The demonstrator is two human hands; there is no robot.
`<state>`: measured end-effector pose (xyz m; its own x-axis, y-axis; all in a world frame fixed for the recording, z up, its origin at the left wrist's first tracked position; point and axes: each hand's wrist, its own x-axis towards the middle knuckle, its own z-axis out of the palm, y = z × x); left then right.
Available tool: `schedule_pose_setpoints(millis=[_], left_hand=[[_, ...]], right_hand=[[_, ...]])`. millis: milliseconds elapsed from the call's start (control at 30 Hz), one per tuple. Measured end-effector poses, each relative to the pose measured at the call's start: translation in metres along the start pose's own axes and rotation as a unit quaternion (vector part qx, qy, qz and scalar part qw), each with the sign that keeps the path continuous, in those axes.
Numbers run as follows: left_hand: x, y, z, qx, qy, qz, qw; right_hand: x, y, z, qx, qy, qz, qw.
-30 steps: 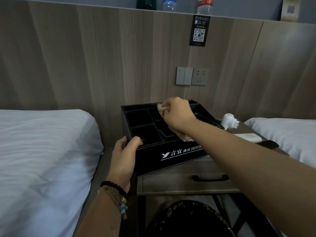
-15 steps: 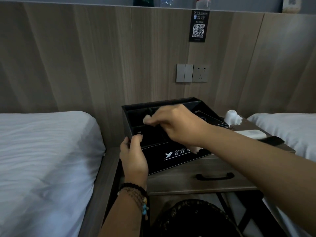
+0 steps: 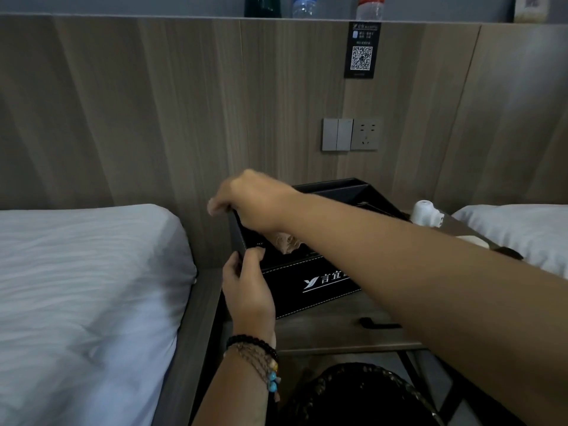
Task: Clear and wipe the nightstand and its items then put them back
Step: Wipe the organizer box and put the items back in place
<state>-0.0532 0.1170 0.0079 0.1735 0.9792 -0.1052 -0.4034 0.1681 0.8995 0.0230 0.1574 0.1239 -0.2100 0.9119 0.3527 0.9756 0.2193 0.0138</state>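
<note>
A wood-grain headboard wall (image 3: 184, 103) runs behind two white beds, one at the left (image 3: 86, 287) and one at the right (image 3: 516, 232), with a brown wooden nightstand (image 3: 338, 333) between them. On its top, toward the left edge, sits one black leather-look organiser box with white stitching and a white logo (image 3: 307, 290); its compartments are mostly hidden by the arms, so their contents cannot be told. The left hand (image 3: 249, 290) pinches the box's near left corner with closed fingers. The right hand (image 3: 255, 201) reaches across the left rim, fingers curled around a crumpled beige cloth (image 3: 287, 241) hanging into the box. One white plastic gadget (image 3: 425, 213) stands at the far right. Three bottles line the ledge above.
</note>
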Motion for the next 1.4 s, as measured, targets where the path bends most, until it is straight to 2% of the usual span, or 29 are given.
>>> schedule_pose_setpoints(millis=[67,167,300,467,600,667,767,867,1000,1133,1267,1400], left_hand=[[-0.004,0.002,0.000,-0.007,0.003,0.001,1.000],[-0.004,0.001,-0.001,-0.011,0.001,0.001,1.000],[-0.005,0.003,0.002,-0.012,-0.003,-0.001,1.000],[-0.004,-0.002,0.000,-0.011,-0.001,0.009,1.000],[-0.002,-0.003,0.000,0.005,-0.001,0.014,1.000],[-0.002,-0.003,0.001,0.012,-0.003,0.015,1.000],[-0.002,-0.003,0.002,0.024,0.000,0.017,1.000],[-0.002,-0.003,0.002,0.031,0.002,0.011,0.999],[-0.002,-0.001,0.004,0.033,0.002,0.004,0.999],[-0.003,0.001,0.003,0.040,0.008,0.002,0.999],[-0.005,0.004,0.001,0.035,-0.003,0.003,0.999],[-0.006,0.008,-0.001,0.029,-0.014,-0.008,0.999]], right_hand=[[0.002,0.002,0.003,-0.037,-0.028,-0.014,0.999],[-0.008,0.016,0.000,-0.017,0.001,-0.017,1.000],[-0.024,0.038,-0.009,-0.017,0.022,0.022,0.999],[-0.062,0.081,-0.030,-0.077,-0.004,0.122,0.989],[-0.096,0.138,-0.043,-0.120,-0.039,0.236,0.963],[-0.103,0.154,-0.049,-0.093,-0.023,0.285,0.954],[-0.089,0.157,-0.054,-0.023,0.050,0.328,0.943],[-0.051,0.133,-0.043,0.007,0.093,0.288,0.953],[0.009,0.063,-0.013,0.032,0.046,0.143,0.988],[0.036,0.016,0.004,0.025,-0.019,0.025,0.999],[0.027,0.034,-0.002,-0.015,-0.004,0.023,1.000],[-0.002,0.077,-0.015,-0.057,-0.001,0.102,0.993]])
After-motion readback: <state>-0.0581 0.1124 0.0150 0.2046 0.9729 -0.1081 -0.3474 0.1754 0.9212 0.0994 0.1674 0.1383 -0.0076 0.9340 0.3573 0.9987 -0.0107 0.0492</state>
